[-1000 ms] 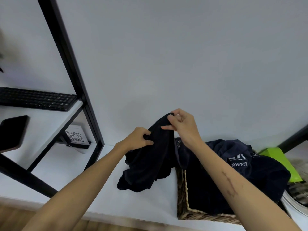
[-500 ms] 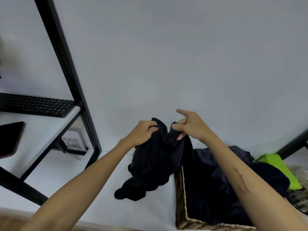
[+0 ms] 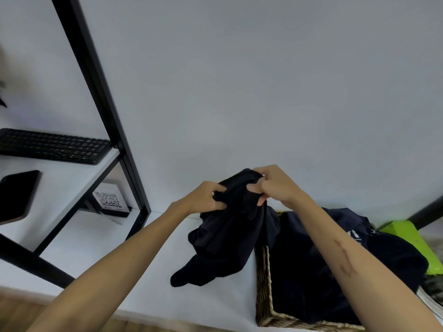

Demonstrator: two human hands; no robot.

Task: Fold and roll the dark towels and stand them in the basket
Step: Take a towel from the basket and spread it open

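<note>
A dark towel (image 3: 225, 240) hangs crumpled in the air above the white surface, just left of the wicker basket (image 3: 263, 295). My left hand (image 3: 207, 197) grips its upper left edge with curled fingers. My right hand (image 3: 273, 185) pinches the top of the same towel, close beside the left hand. The towel's lower end droops down to the surface. More dark cloth (image 3: 311, 271), one piece with white lettering, fills the basket and spills over its far rim.
A black metal shelf frame (image 3: 100, 99) stands at the left, with a keyboard (image 3: 52, 146) and a dark phone (image 3: 18, 195) on its white shelf. A QR-code card (image 3: 109, 200) sits below. A green object (image 3: 407, 238) lies right of the basket.
My right hand has closed from extended fingers into a pinch on the towel's top. Both hands bunched the cloth closer together, and the towel hangs slightly lower.
</note>
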